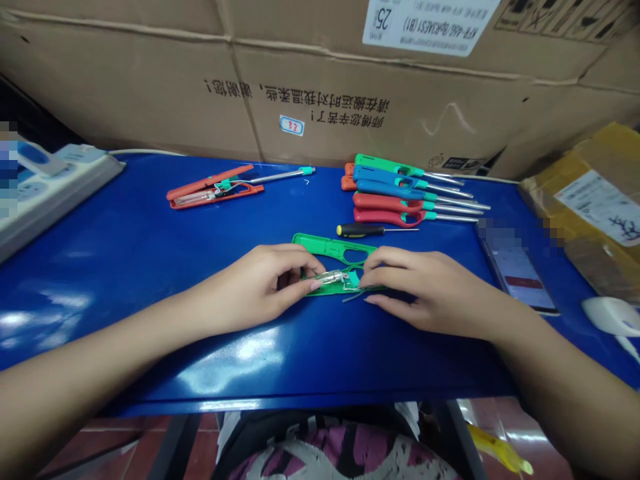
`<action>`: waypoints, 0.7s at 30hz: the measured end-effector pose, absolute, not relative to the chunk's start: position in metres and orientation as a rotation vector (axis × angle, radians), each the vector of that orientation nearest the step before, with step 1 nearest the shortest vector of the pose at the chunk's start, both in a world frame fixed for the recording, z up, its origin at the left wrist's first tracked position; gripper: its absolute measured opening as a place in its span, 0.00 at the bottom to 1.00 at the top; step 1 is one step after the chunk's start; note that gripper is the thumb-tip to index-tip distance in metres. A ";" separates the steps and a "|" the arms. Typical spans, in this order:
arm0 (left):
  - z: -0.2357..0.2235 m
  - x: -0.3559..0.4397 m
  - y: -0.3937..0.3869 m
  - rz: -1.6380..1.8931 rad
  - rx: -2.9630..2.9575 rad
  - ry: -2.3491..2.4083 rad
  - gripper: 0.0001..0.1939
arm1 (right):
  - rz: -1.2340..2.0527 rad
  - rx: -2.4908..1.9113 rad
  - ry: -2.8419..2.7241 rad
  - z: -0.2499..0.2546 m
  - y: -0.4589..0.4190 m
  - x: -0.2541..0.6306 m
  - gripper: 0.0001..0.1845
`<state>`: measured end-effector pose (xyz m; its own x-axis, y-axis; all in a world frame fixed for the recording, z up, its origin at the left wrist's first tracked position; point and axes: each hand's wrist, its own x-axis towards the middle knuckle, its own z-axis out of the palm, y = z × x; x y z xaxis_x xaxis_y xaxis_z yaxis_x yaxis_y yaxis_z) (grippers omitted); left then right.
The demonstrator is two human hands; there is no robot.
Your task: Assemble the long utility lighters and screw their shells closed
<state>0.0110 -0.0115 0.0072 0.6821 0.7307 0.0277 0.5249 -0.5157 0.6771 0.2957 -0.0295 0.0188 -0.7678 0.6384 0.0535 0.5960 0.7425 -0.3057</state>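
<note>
In the head view, an opened green utility lighter lies on the blue table. Its lower half shell carries a clear fuel tank and a teal trigger with thin wires. My left hand is closed at the left end, thumb and fingers pinching the tank and shell. Around the right end, beside the trigger, my right hand has its fingers bent and closed on the lower shell; what lies under the fingertips is partly hidden. The other half shell rests just behind, touching neither palm.
Behind lie a black-and-yellow screwdriver, several assembled lighters and an opened red lighter. A phone, a white mouse and a taped box stand right. A power strip sits left; a large carton borders the back.
</note>
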 end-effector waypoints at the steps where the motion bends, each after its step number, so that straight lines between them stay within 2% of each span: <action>1: 0.007 0.011 -0.011 0.418 2.245 0.961 0.12 | 0.409 -0.991 -2.785 0.016 -0.030 0.292 0.09; 12: 0.005 0.010 -0.012 0.449 2.333 0.863 0.12 | 0.672 -1.043 -2.446 0.004 -0.030 0.283 0.02; 17: 0.003 0.010 -0.011 0.446 2.365 0.831 0.13 | 0.812 -1.113 -2.260 0.000 -0.028 0.281 0.05; 21: 0.003 0.010 -0.012 0.448 2.364 0.829 0.13 | 0.761 -1.011 -2.263 -0.002 -0.026 0.281 0.07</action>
<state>0.0101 -0.0117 0.0030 0.7497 0.6516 0.1158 0.4538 -0.6334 0.6268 0.2812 -0.0264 -0.0023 -0.5715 0.7837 0.2432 0.4775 0.5587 -0.6781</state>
